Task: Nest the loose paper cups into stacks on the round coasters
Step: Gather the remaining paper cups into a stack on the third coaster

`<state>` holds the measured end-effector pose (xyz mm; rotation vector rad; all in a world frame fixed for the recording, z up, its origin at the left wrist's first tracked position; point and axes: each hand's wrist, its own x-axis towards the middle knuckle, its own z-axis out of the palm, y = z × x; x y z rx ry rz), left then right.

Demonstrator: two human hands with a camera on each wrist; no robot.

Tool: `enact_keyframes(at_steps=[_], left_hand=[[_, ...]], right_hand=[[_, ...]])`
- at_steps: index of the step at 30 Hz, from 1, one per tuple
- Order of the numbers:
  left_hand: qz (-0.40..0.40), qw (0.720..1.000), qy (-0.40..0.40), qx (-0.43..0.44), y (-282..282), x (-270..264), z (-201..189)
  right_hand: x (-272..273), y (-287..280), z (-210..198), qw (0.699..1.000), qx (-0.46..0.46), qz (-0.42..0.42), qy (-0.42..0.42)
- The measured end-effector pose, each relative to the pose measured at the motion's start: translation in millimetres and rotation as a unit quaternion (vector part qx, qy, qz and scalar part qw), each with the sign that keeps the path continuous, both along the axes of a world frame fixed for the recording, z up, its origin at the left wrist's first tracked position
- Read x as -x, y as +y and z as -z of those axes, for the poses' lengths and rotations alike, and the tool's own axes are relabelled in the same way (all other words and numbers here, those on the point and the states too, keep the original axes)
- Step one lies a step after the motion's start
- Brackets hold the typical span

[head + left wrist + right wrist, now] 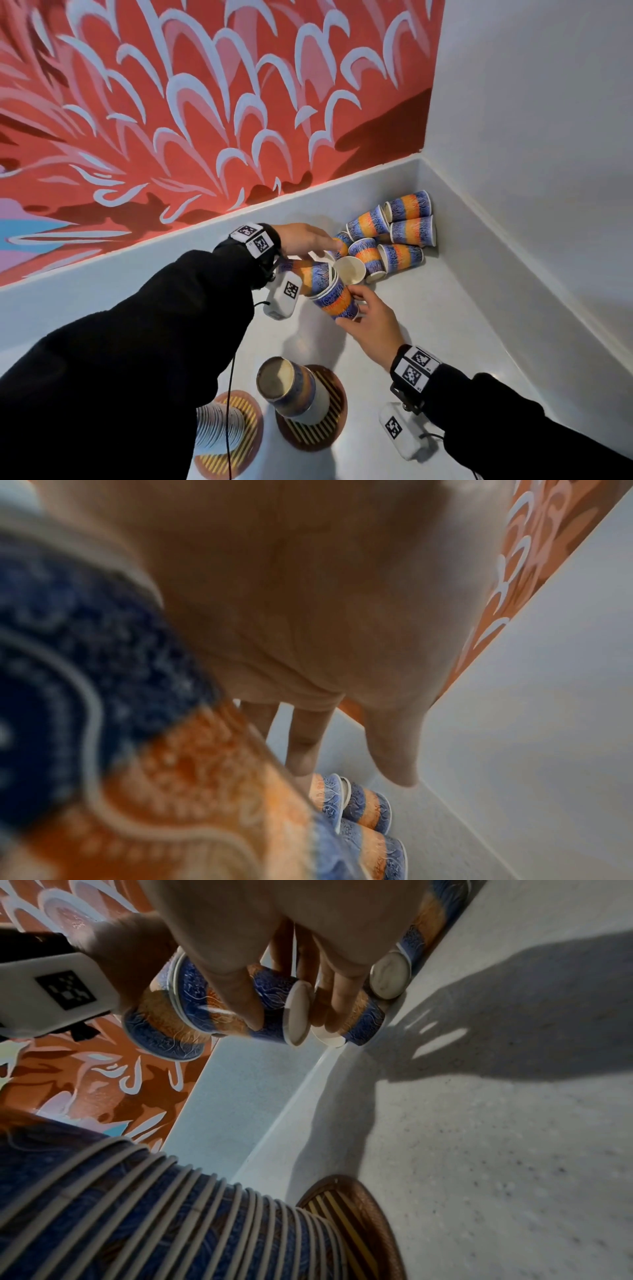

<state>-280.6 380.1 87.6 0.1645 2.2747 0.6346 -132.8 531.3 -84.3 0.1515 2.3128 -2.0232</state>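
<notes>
Blue-and-orange paper cups [394, 233] lie tumbled in the counter's back corner, one [349, 270] showing its open mouth. My right hand [349, 305] grips a short nested stack of cups [337, 301] held sideways in the air, thumb and fingers round its bottom end [240, 1007]. My left hand [308, 240] reaches over that stack with straight fingers [301, 750] toward the pile [363, 810]; its thumb is hidden. A tall stack [291, 387] stands on the right coaster [329, 431]. Another stack [219, 425] on the left coaster [246, 435] is partly behind my sleeve.
The white counter [428, 342] ends in a raised edge against the red mural wall [205, 102] behind and a white wall [531, 137] on the right. The tall stack [171, 1218] and its coaster [359, 1218] stand near my right wrist.
</notes>
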Motion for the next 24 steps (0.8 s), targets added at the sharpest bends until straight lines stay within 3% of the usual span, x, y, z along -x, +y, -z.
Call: enact_keyframes(at_steps=[7, 11, 14, 17, 24], left_hand=[[-0.108, 0.993, -0.019, -0.042, -0.9, -9.4, 11.2], [-0.173, 0.972, -0.025, -0.156, 5.4, -9.3, 9.2], [-0.16, 0.97, 0.062, -0.171, 2.7, -0.5, -6.5], [-0.116, 0.981, 0.113, -0.108, -5.8, 6.6, -26.9], [0.002, 0.998, 0.067, -0.004, -13.9, 0.9, -12.7]], right_hand=[[-12.0, -1.6, -7.8, 0.99, -0.107, -0.048, 0.084], [-6.0, -8.5, -8.3, 0.997, -0.03, -0.026, 0.062], [2.4, -8.2, -8.2, 0.999, 0.011, 0.001, 0.046], [14.0, -5.2, -12.3, 0.998, 0.021, 0.018, 0.049], [34.3, -3.4, -21.0, 0.996, 0.013, 0.03, 0.078]])
